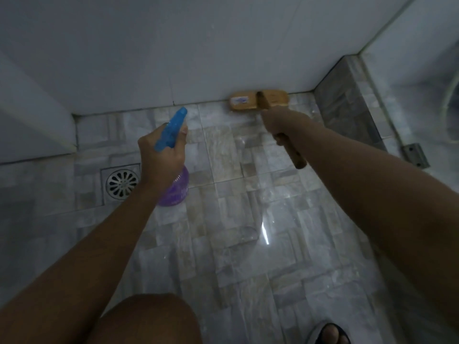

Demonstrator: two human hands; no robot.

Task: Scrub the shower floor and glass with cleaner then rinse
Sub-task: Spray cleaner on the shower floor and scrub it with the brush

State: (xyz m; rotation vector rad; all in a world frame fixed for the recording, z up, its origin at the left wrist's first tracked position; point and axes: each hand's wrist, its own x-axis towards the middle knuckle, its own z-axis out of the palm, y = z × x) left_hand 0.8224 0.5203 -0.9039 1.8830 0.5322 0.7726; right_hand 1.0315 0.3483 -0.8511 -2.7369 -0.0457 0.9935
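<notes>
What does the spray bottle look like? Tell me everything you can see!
The spray bottle has a see-through purple body, plastic by the look of it, and a bright blue trigger head. It is tilted forward, nozzle aimed toward where the floor meets the white wall. The left hand grips its neck and holds it in the air above the tiles, near the round metal drain. Nothing else touches it.

Blurred, perhaps blue-printed label [240, 100] on the brush head [274, 98]; sandalled foot [329, 332] half beyond the bottom edge.
</notes>
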